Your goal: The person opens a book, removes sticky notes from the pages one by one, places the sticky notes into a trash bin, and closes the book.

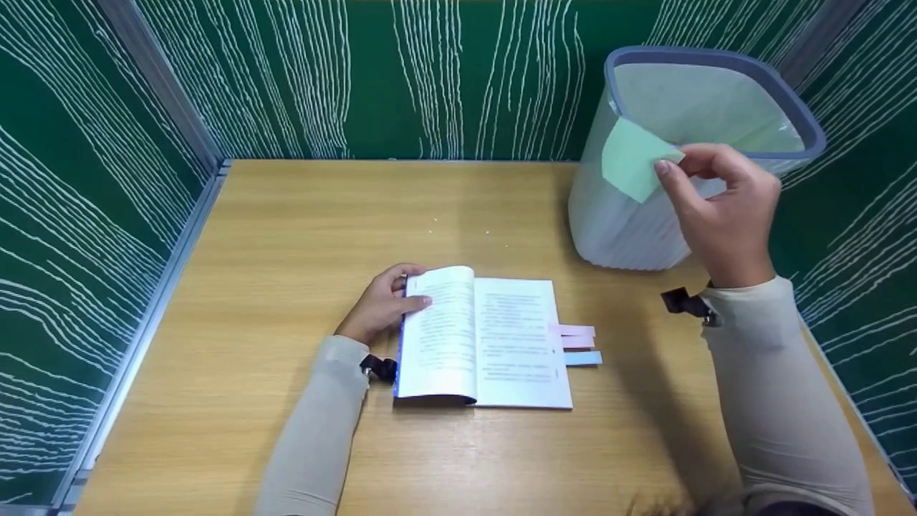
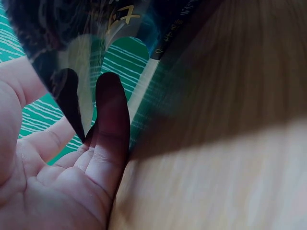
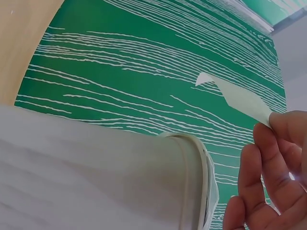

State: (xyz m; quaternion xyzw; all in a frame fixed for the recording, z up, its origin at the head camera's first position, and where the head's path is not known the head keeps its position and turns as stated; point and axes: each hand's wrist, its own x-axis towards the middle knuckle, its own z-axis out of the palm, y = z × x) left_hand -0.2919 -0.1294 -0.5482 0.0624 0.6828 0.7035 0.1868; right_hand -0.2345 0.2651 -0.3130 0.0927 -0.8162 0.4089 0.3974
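Between thumb and forefinger, my right hand (image 1: 738, 208) pinches a pale green sticky note (image 1: 637, 161) by one corner. In the head view the note overlaps the near side of the trash bin (image 1: 623, 222); the right wrist view shows the slip (image 3: 242, 99) bent and curling at its free end. An open book (image 1: 516, 344) lies on the table. My left hand (image 1: 380, 304) grips its left edge, thumb on the page and fingers behind the cover. Pink tabs (image 1: 577, 337) and a blue tab (image 1: 582, 357) stick out from the book's right edge.
The bin has a blue-grey rim (image 1: 716, 54) and a clear liner, standing at the table's back right. Green panels (image 1: 372, 79) with white wavy lines enclose the wooden table (image 1: 301, 222). A few tiny white specks lie behind the book.
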